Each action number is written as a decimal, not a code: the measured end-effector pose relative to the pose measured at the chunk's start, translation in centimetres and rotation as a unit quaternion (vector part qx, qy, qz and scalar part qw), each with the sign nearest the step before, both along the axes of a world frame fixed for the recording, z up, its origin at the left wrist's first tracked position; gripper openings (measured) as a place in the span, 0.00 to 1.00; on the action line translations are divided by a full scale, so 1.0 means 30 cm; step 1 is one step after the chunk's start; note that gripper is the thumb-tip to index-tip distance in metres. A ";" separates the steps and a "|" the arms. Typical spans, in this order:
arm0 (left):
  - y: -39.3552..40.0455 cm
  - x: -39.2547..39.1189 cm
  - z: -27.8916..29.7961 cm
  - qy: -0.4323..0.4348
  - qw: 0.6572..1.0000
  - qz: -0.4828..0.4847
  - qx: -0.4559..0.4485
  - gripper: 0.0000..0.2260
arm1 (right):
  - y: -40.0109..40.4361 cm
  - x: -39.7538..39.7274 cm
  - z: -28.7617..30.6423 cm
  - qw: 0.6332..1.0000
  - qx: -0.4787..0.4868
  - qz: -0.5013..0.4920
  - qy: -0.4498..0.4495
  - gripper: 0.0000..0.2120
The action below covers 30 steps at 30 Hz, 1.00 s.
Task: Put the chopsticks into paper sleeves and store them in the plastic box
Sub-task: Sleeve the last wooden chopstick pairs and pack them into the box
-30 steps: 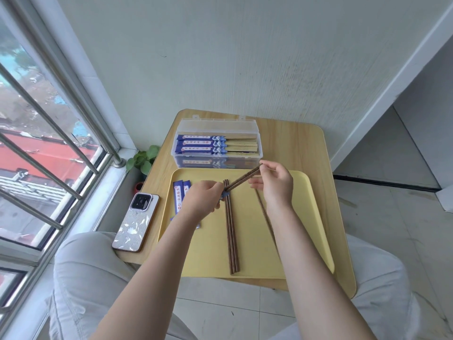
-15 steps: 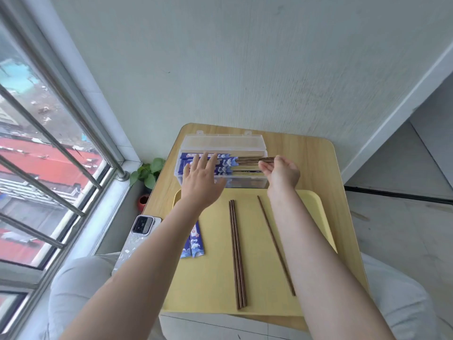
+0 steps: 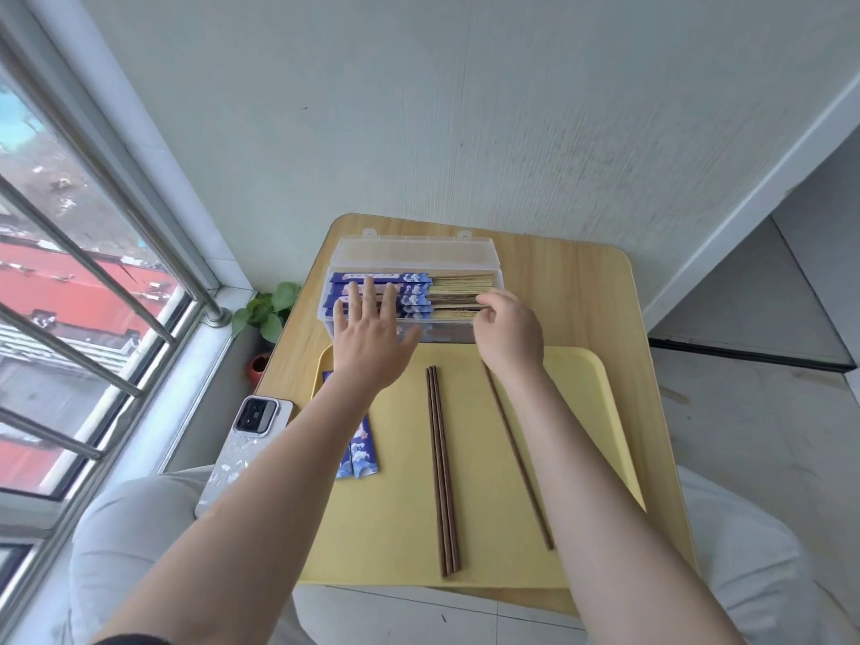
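The clear plastic box [image 3: 446, 331] stands open at the table's far side, with several sleeved chopsticks [image 3: 412, 277] lying in it. My left hand [image 3: 372, 339] lies flat with spread fingers on the blue sleeves inside the box. My right hand [image 3: 509, 339] pinches the bare brown ends of a sleeved pair [image 3: 453, 302] at the box's right side. A loose brown chopstick pair [image 3: 442, 467] and a single chopstick [image 3: 516, 453] lie on the yellow tray [image 3: 595, 412]. Blue paper sleeves [image 3: 362, 451] lie at the tray's left, partly under my left forearm.
The small wooden table [image 3: 586, 295] stands against a white wall. A phone [image 3: 242, 439] lies on its left edge beside the tray. A potted plant [image 3: 267, 309] and a barred window [image 3: 93, 272] are to the left. My knees are below the table.
Both hands carried the sleeved pair from over the tray up into the box. The left hand opened flat onto the sleeves. The view shifted forward.
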<state>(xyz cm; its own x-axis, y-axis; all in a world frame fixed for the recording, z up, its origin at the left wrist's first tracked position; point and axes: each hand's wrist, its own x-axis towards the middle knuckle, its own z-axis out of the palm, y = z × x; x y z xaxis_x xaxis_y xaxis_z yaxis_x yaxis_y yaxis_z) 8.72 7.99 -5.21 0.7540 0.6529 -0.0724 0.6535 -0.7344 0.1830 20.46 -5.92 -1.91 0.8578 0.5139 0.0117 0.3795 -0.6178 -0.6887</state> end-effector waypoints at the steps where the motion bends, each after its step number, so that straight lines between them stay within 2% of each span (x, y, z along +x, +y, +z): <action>1: -0.007 -0.002 0.000 -0.004 1.000 0.001 0.007 0.34 | -0.004 -0.001 -0.005 0.999 -0.026 0.020 -0.026 0.19; 4: -0.025 -0.016 0.001 -0.023 0.999 -0.007 0.028 0.33 | -0.011 -0.001 -0.015 0.994 -0.072 0.042 -0.071 0.20; 10: -0.022 -0.028 -0.005 0.004 1.000 -0.014 0.024 0.34 | -0.016 -0.018 -0.055 0.985 -0.129 0.059 -0.094 0.23; 19: -0.025 -0.022 -0.014 -0.003 1.000 -0.011 0.024 0.34 | -0.033 0.016 -0.030 0.986 -0.124 0.058 -0.093 0.26; 30: -0.032 -0.016 -0.033 -0.008 0.999 -0.016 0.034 0.36 | -0.053 0.002 -0.091 0.972 -0.203 0.096 -0.068 0.28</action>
